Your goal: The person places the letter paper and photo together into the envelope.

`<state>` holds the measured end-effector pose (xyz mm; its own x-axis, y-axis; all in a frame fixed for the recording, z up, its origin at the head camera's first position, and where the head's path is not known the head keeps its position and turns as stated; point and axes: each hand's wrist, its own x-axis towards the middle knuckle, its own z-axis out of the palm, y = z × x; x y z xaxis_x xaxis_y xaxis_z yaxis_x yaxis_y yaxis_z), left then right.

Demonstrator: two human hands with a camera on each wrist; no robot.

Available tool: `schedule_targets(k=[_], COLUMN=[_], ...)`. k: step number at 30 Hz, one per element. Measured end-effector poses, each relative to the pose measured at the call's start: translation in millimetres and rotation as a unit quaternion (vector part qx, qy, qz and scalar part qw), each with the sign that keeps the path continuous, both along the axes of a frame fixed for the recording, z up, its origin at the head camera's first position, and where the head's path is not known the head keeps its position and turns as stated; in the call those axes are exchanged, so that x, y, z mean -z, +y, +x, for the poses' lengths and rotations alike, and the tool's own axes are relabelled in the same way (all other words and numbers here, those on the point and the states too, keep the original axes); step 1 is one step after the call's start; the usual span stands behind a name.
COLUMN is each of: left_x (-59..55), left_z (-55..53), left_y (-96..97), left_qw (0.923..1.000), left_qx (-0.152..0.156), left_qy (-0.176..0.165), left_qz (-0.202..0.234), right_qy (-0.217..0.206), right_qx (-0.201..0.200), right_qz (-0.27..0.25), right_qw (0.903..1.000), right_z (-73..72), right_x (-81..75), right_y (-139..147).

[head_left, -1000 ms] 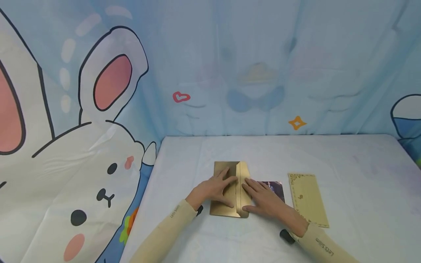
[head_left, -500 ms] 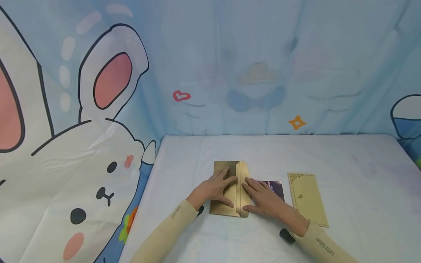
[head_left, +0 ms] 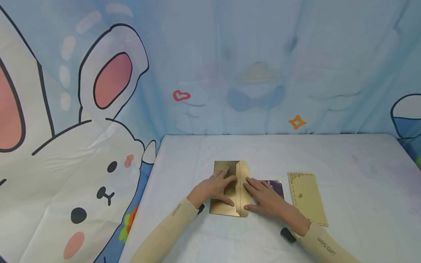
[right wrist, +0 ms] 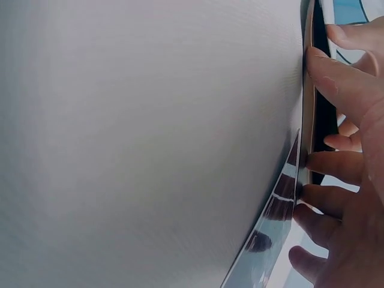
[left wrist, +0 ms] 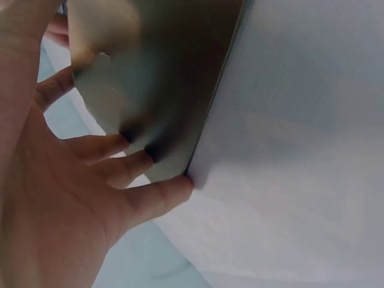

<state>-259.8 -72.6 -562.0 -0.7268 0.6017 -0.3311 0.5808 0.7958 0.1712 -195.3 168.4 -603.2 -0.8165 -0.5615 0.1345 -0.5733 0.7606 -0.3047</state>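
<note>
A gold envelope [head_left: 227,210] lies on the white-covered table, its flap [head_left: 244,171] spread out to the right. My left hand [head_left: 210,188] rests on the envelope's body with fingers apart; in the left wrist view its fingertips touch the shiny gold surface [left wrist: 156,54]. Over the flap's right edge lies my right hand [head_left: 268,201], fingers extended. Partly under that hand is a glossy photo-like card [head_left: 276,187] with a dark purple picture; the right wrist view shows its slanted edge beside the fingers. The envelope's inside is hidden from the head camera.
A pale gold rectangular piece with ornate brown trim [head_left: 307,197] lies to the right, close to the right forearm. Behind the table [head_left: 361,164] hangs a blue cartoon curtain [head_left: 263,54], with a large white rabbit [head_left: 98,153] on its left part.
My right hand has shifted very slightly to the right. The left hand, envelope and other pieces look the same.
</note>
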Motion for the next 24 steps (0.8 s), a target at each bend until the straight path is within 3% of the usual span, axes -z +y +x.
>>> schedule_targets(k=[7,13,24], left_x=[0.9,3.3,-0.5], left_z=[-2.5,2.2,-1.3], left_y=[-1.4,0.2,4.1], left_qw=[1.0000,0.9997,0.9999], left_qx=[0.003,0.009,0.004], left_qy=[-0.003,0.020,0.014], left_qz=[0.007,0.005,-0.005], right_qy=[0.018,-0.001,-0.018], right_qx=[-0.005,0.001,0.019], right_qz=[-0.014,-0.012,0.004], right_qw=[0.9997,0.9999,0.9996], right_z=[1.2,0.8,-3.6], right_x=[-0.4,-1.0,-1.4], right_y=[0.3,0.7,2.8])
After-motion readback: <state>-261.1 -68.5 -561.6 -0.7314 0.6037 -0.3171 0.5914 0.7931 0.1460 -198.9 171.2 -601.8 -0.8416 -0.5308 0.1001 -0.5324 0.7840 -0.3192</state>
